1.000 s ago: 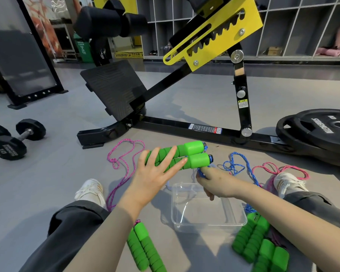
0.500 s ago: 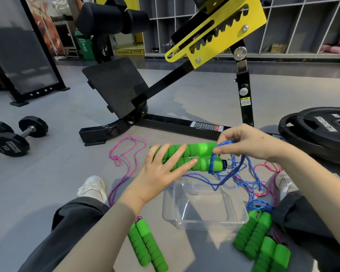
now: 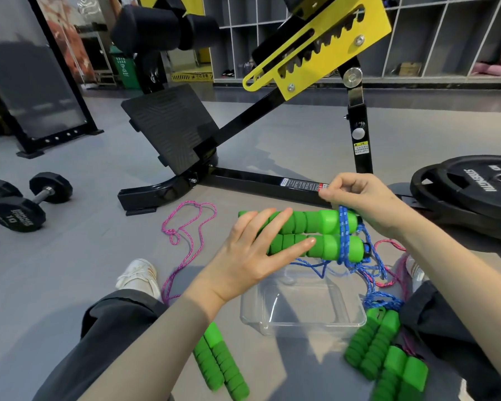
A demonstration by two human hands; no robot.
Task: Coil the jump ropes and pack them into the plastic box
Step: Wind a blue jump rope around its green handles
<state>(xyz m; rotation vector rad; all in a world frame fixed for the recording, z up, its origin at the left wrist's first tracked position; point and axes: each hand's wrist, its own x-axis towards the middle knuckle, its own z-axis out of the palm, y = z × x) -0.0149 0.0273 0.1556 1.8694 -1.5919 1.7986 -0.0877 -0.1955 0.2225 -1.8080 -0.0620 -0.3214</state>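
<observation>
1. Our left hand (image 3: 252, 256) lies with its fingers nearly straight across the two green handles (image 3: 307, 231). It presses them side by side in the air above the plastic box (image 3: 301, 312). We judge that pairing them gives one firm core to wind around. What props them from beneath, we cannot tell.
2. Our right hand (image 3: 365, 202) pinches the blue rope (image 3: 344, 235) with curled fingers, just above the handles' cap ends. A few turns already circle both handles there. Holding it high, we reckon, keeps the line taut so each turn sits snug.
3. Below the handles the blue rope hangs slack and tangles down past the box's right edge onto the floor (image 3: 70, 285). Plenty is left to coil, by our reading.
4. The box sits on the floor between our legs, right under the work, with no rope in it yet. That makes it a handy drop spot.
5. A second pair of handles (image 3: 220, 363) lies left of the box, waiting. Its pink rope (image 3: 182, 227) loops away toward the bench frame (image 3: 272, 183). Another cluster of handles (image 3: 382, 351) crowds the box's near right corner.
</observation>
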